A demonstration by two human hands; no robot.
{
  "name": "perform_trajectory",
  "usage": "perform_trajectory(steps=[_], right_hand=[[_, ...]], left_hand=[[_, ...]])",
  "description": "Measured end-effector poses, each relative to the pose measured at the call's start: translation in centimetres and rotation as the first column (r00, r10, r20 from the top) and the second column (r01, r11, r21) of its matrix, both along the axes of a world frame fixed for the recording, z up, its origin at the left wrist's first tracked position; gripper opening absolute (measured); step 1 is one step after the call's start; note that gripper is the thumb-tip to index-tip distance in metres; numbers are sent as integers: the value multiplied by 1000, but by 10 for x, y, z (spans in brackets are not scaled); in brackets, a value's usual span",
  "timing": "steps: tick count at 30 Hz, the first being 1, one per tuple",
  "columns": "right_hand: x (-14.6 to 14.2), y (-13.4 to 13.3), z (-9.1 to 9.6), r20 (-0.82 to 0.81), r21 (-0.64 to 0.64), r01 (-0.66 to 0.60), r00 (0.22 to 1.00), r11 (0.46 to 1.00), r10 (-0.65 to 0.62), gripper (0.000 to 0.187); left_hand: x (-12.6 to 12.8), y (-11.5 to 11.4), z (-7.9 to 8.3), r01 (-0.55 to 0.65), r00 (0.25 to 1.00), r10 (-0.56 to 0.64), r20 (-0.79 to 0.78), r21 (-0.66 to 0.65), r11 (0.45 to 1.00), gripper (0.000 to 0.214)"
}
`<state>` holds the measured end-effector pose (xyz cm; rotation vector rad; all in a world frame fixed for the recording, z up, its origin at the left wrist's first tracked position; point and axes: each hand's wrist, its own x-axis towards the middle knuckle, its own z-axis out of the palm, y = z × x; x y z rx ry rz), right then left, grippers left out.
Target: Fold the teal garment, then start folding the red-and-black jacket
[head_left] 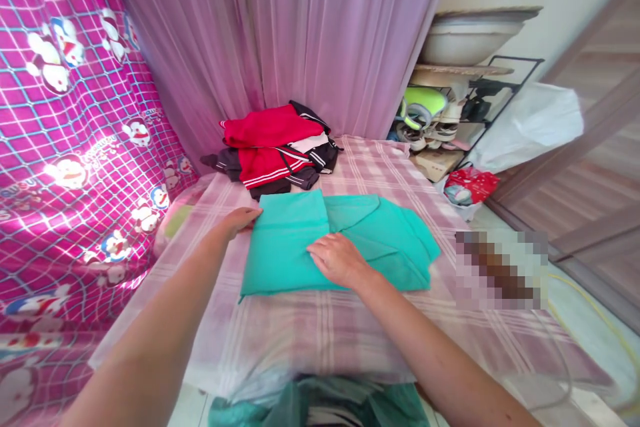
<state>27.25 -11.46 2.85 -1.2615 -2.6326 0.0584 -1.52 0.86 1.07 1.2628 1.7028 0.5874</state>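
A turquoise garment (285, 260), partly folded, lies on a checked cloth (280, 333). Its left part makes a flat layered rectangle, while the right part spreads out with loose creases. At the upper left edge of the fabric, my left hand (243, 219) is closed with the edge pinched between thumb and fingers. My right hand (340, 258) rests on the garment's middle, near the edge of the folded layer. Its fingers are bent together against the fabric, and their undersides are hidden.
Behind the garment sits a pile of red and black clothes (275, 147). A purple curtain (320, 33) hangs at the back, a pink patterned curtain (65, 173) at left. A rack with shoes (445, 120) and a basin (470, 40) stands back right. A blurred-out patch (500, 270) lies right.
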Motion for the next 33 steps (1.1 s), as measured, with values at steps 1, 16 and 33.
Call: perform_trajectory(steps=[1,16,33], right_hand=[[-3,0,1,27,-21,4,1000,1000,-4,26],[-109,-31,4,97,-84,-135,985,987,143,49],[-148,-35,6,128,-140,179,979,974,-161,24]], left_hand=[[0,2,0,4,1000,-3,25,-14,1000,59],[-6,14,-14,17,977,-4,213,-59,998,52],[-26,14,-6,237,931,-238,275,39,971,85]])
